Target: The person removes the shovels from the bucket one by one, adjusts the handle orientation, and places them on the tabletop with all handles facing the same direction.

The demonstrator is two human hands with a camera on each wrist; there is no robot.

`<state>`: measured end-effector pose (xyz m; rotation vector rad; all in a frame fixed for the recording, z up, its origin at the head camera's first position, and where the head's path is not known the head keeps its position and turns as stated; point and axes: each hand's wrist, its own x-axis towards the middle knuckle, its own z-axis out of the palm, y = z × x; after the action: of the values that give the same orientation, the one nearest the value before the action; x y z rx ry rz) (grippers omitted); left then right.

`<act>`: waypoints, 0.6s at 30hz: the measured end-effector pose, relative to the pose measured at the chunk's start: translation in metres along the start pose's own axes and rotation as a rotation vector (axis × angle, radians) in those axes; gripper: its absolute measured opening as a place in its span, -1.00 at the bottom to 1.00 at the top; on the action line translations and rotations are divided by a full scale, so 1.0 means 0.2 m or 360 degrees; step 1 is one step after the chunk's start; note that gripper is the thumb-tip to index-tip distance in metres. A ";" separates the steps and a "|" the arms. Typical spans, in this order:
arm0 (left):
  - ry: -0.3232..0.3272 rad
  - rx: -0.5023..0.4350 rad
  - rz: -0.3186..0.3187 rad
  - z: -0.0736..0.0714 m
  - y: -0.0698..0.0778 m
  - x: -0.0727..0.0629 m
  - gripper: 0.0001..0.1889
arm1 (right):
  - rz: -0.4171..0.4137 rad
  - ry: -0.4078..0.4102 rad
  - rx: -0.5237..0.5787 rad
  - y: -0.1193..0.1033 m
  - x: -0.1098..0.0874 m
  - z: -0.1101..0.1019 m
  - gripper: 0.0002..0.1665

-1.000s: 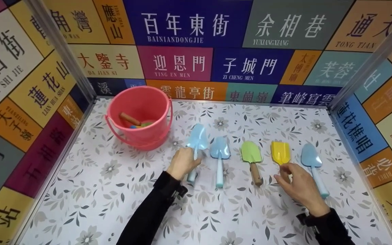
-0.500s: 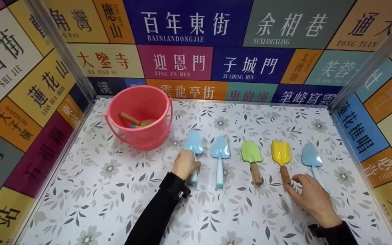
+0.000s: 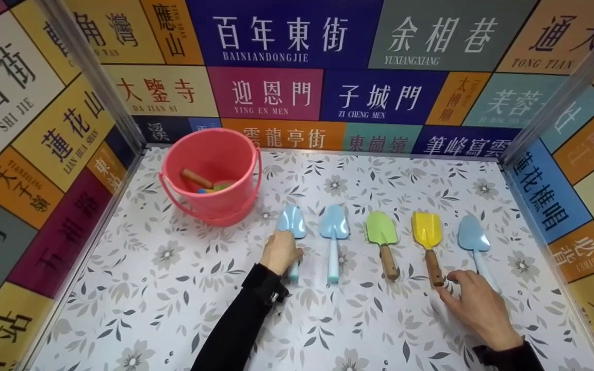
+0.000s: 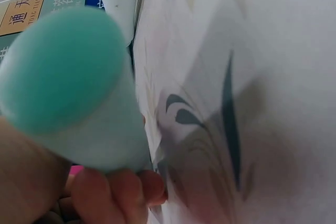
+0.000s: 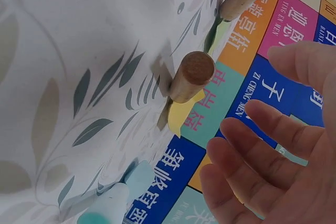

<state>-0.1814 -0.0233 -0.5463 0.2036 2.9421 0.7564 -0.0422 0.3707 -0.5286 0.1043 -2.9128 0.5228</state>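
A light blue trowel (image 3: 292, 221) lies at the left end of a row, its handle gripped by my left hand (image 3: 279, 252). In the left wrist view, fingers (image 4: 107, 195) curl against the pale handle (image 4: 100, 145) with its teal end. My right hand (image 3: 480, 304) is spread with relaxed fingers beside the wooden handle of a yellow shovel (image 3: 427, 229), holding nothing. The right wrist view shows that hand (image 5: 278, 166) apart from the handle end (image 5: 197, 72). Also in the row are a second blue trowel (image 3: 334, 222), a green trowel (image 3: 381, 228) and a third blue trowel (image 3: 473, 234), partly behind the right hand.
A pink bucket (image 3: 214, 206) stands at the back left, with a wooden handle (image 3: 197, 178) and green and blue pieces inside. Panels with printed characters (image 3: 276, 93) wall the back and both sides of the flower-patterned table (image 3: 137, 288).
The left hand has drawn the leftmost blue trowel slightly toward me, level with the row. The right hand has moved back and right, uncovering the yellow shovel's handle.
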 end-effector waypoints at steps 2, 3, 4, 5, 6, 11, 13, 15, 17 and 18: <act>0.0010 -0.0004 0.0004 0.00 0.00 0.00 -0.78 | -0.0013 0.0007 -0.0017 0.00 0.00 0.00 -0.65; 0.0021 -0.0005 0.0011 0.00 -0.01 0.00 -0.78 | -0.0022 0.0013 -0.0025 0.00 0.00 0.00 -0.65; 0.0029 -0.0002 0.0017 0.00 -0.01 0.00 -0.78 | -0.0031 0.0018 -0.0031 -0.01 0.00 0.00 -0.65; 0.0037 0.0004 0.0025 0.00 -0.01 0.00 -0.78 | -0.0037 0.0018 -0.0033 -0.01 0.01 0.00 -0.65; 0.0047 0.0008 0.0032 0.00 -0.01 0.00 -0.77 | -0.0045 0.0023 -0.0035 -0.01 0.01 0.00 -0.65; 0.0080 0.0032 0.0043 0.01 -0.02 -0.01 -0.76 | -0.0093 0.0064 -0.0062 0.00 0.02 0.00 -0.64; 0.0086 0.0021 0.0038 0.01 -0.02 -0.01 -0.76 | -0.0123 0.0097 -0.0086 0.01 0.02 0.01 -0.63; 0.0085 0.0010 0.0035 0.01 -0.02 -0.01 -0.76 | -0.0157 0.0131 -0.0114 0.01 0.03 0.01 -0.62; 0.0075 0.0008 0.0036 0.01 -0.02 -0.01 -0.76 | -0.0191 0.0165 -0.0143 0.01 0.03 0.01 -0.62; 0.0071 0.0011 0.0039 0.01 -0.02 -0.01 -0.75 | -0.0199 0.0174 -0.0154 0.02 0.03 0.01 -0.62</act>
<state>-0.1787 -0.0264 -0.5493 0.2264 2.9901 0.7642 -0.0491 0.3725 -0.5307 0.2349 -2.7963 0.3548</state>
